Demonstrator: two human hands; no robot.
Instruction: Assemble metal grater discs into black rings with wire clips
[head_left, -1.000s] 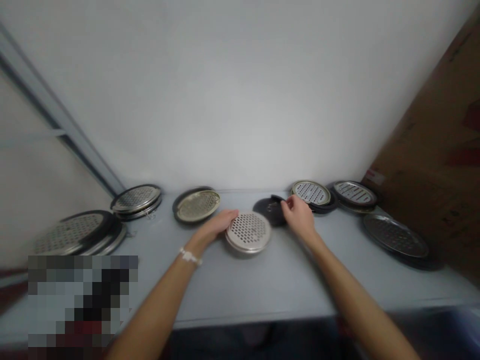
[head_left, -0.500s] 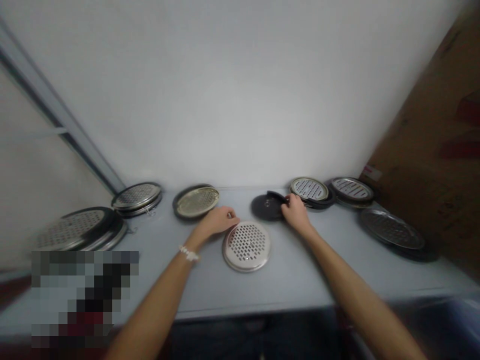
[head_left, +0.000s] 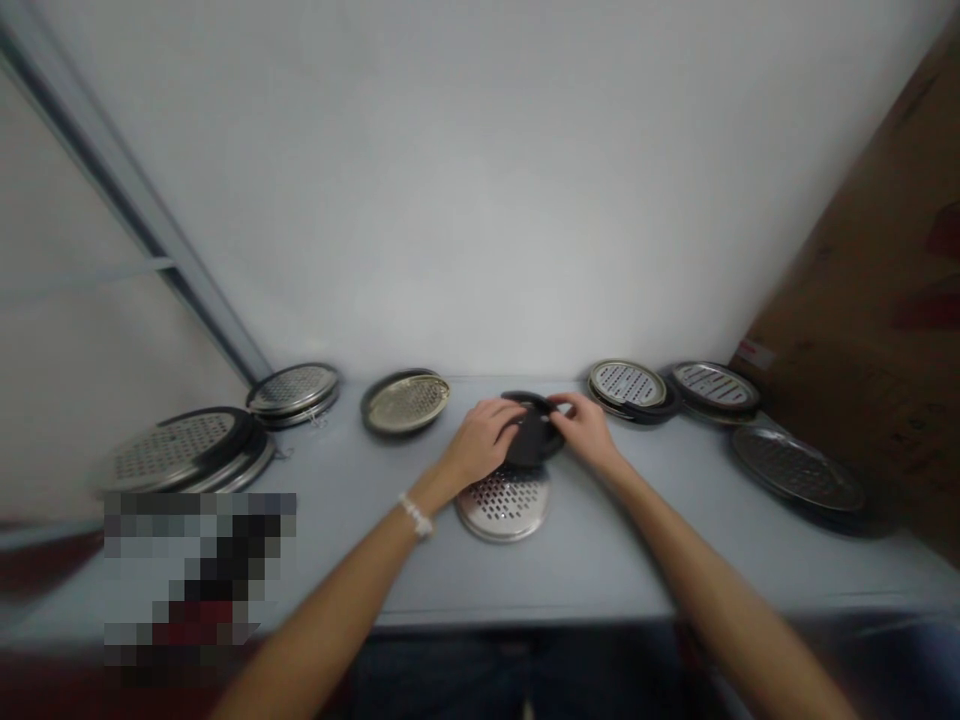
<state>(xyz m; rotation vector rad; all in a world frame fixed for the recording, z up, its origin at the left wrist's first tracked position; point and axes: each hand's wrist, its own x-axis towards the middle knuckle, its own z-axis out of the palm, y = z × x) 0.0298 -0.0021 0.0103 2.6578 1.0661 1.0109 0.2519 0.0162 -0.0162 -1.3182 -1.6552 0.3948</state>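
Note:
Both hands hold a round black tray (head_left: 531, 440) with a raised rim, tilted up from the table. Fingers of my left hand (head_left: 484, 438) curl over its left edge. My right hand (head_left: 589, 428) pinches the rim at the upper right. Just below and partly behind the tray lies a round silver grater plate (head_left: 504, 508) with many small holes, flat on the table; its far part is hidden. I cannot tell whether tray and plate touch.
Along the wall on the grey table (head_left: 600, 570) lie a yellowish grater plate (head_left: 409, 402), grater stacks at left (head_left: 296, 390) and right (head_left: 628, 385), and a dark grater (head_left: 799, 468). A cardboard box (head_left: 862, 330) stands at right.
My right hand has lifted the black tray and brought it left, over the silver plate's far edge. My left hand has moved right from the plate onto the tray.

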